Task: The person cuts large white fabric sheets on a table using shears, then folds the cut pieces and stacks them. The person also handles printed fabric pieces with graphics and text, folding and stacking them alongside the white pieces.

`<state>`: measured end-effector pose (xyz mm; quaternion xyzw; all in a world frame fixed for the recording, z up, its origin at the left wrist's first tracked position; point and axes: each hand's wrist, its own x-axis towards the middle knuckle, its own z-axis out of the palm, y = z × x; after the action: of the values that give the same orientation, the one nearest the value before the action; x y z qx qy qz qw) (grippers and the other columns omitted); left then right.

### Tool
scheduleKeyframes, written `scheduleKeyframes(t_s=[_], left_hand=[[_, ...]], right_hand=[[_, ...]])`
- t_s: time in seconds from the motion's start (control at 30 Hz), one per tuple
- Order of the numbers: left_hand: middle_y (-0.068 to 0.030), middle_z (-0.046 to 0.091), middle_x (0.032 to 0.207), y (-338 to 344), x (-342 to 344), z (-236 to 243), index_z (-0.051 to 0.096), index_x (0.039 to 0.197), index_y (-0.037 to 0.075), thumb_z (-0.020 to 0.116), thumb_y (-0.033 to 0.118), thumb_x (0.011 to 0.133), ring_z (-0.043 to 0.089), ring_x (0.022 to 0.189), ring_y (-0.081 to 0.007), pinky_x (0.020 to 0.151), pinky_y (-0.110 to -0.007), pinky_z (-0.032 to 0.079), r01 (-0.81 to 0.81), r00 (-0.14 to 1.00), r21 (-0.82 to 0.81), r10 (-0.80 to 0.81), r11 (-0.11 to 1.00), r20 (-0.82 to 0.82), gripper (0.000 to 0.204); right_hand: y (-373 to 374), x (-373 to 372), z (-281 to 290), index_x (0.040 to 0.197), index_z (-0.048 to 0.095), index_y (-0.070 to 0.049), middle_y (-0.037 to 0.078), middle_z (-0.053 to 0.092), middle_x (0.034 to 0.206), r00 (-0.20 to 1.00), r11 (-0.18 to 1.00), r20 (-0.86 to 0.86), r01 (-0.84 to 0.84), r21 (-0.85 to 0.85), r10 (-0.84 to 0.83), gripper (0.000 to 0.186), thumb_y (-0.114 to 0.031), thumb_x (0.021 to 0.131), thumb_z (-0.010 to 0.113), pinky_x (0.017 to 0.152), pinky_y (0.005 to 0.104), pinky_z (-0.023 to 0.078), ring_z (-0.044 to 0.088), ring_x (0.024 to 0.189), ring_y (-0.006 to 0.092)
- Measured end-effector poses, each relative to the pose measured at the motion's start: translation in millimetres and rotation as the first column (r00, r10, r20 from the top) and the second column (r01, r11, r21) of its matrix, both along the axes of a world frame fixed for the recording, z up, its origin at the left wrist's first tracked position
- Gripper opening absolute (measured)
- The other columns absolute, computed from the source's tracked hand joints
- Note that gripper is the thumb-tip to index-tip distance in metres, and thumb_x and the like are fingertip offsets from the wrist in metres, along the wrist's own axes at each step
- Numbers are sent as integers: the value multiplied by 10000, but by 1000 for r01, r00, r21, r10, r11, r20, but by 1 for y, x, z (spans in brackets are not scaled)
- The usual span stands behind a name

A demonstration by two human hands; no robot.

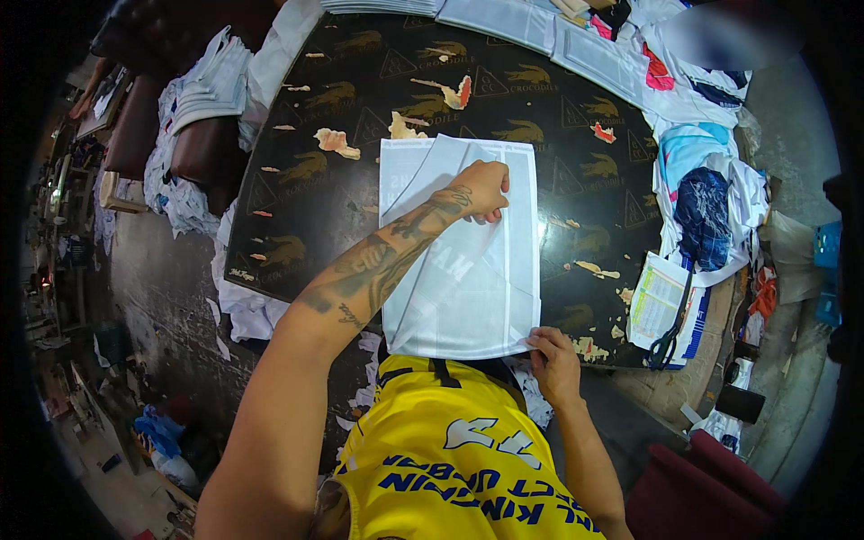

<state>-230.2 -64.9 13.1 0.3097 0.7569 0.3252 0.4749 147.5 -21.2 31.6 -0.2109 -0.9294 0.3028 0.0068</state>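
A stack of thin white sheets (432, 297) with straight bands and faint print lies on the black worktable (333, 207) in front of me. My left hand (486, 187) is at the upper part of the stack, fingers curled and pinched on a top sheet, with the forearm reaching across the left side. My right hand (553, 351) grips the stack's lower right corner at the table's near edge, thumb and fingers together. The top layers lie at a slant, with diagonal edges showing.
Folded white cloth (211, 85) lies on brown padding at upper left. White panels (585, 63) line the far edge. At right are a dark blue bundle (706, 216), papers (657, 301) and dark scissors (675, 337). A maroon seat (693, 490) stands at lower right.
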Motion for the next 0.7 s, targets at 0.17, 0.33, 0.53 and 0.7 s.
scheduleKeyframes(t_s=[0.17, 0.33, 0.53, 0.7], left_hand=[[-97, 772, 818, -12, 0, 0, 634, 1157, 14, 732, 88, 972, 765, 677, -148, 578, -287, 597, -46, 996, 99, 54, 994, -77, 222], [-86, 746, 839, -74, -64, -2, 680, 1194, 96, 744, 186, 922, 765, 811, -252, 760, -421, 587, -73, 765, 154, 155, 985, -625, 294], [-146, 719, 934, -189, -25, 7, 661, 1123, 35, 782, 206, 953, 711, 878, -347, 796, -465, 550, -359, 529, 484, 601, 798, -599, 270], [-44, 557, 987, -262, 204, -43, 541, 1175, 15, 798, 254, 1002, 564, 829, -170, 793, -330, 522, -978, 167, 71, 942, 195, -291, 392]], right_hand=[[2, 3, -2, 1064, 779, -71, 83, 725, 1196, 1000, 1000, 29, -1, 5, 1, 250, 25, 837, 739, 893, 437, 568, 683, 1038, 335], [3, 4, -5, 1066, 783, -78, 83, 725, 1200, 1000, 1000, 15, -8, 0, 8, 256, 24, 835, 741, 881, 439, 570, 685, 1031, 331], [8, 5, -7, 1053, 793, -71, 84, 725, 1208, 1000, 999, 21, -16, -37, 17, 264, 44, 819, 752, 891, 432, 567, 688, 1019, 326], [14, 6, -10, 1067, 801, -69, 93, 724, 1218, 998, 995, 57, -30, -91, 35, 293, 61, 809, 755, 928, 416, 559, 690, 1044, 326]])
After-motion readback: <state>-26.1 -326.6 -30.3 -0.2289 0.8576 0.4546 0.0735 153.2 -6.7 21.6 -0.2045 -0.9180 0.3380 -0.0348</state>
